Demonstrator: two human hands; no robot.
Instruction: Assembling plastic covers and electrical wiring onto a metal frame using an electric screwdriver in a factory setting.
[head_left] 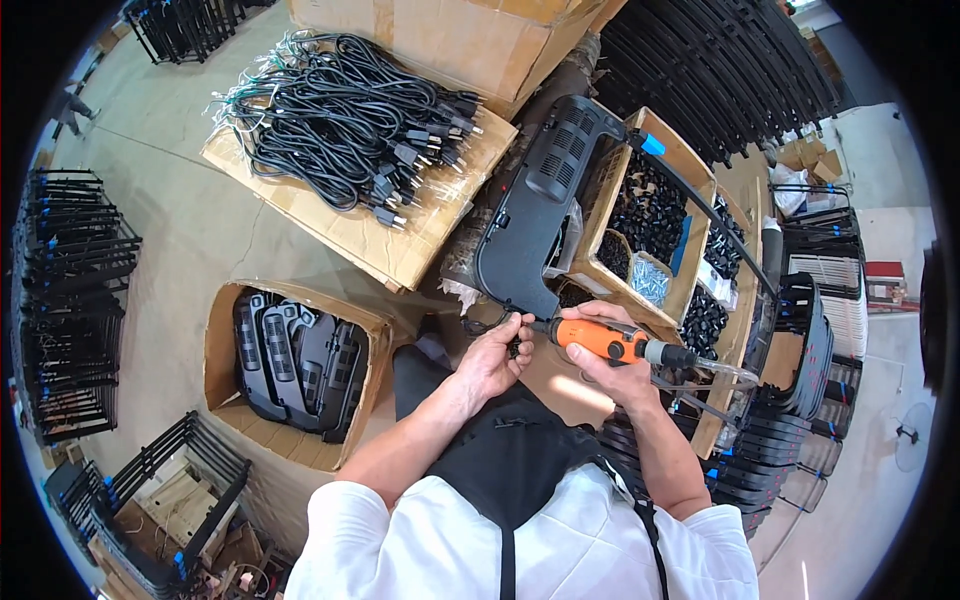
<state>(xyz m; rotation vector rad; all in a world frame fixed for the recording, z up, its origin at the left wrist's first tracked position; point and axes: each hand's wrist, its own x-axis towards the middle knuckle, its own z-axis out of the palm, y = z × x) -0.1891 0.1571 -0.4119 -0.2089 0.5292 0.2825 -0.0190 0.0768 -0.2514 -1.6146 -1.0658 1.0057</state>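
My right hand (620,370) is wrapped round an orange power screwdriver (595,340) with a clear hose at its rear. Its tip points left, toward my left hand (492,360). The fingers of that hand are pinched at the tool's tip, by the lower end of a black plastic housing (520,225). Small dark pieces show at those fingers, but what they hold is too small to name. The housing is curved, with a vented raised part at its far end, and it lies just beyond both hands.
Bundled black power cords (350,120) cover a cardboard-topped stand at the far left. Below it, an open carton (225,345) holds more black housings. To the right, a wooden parts tray (600,215) contains black fittings and silver screws (650,280). Black frames (720,70) are stacked behind.
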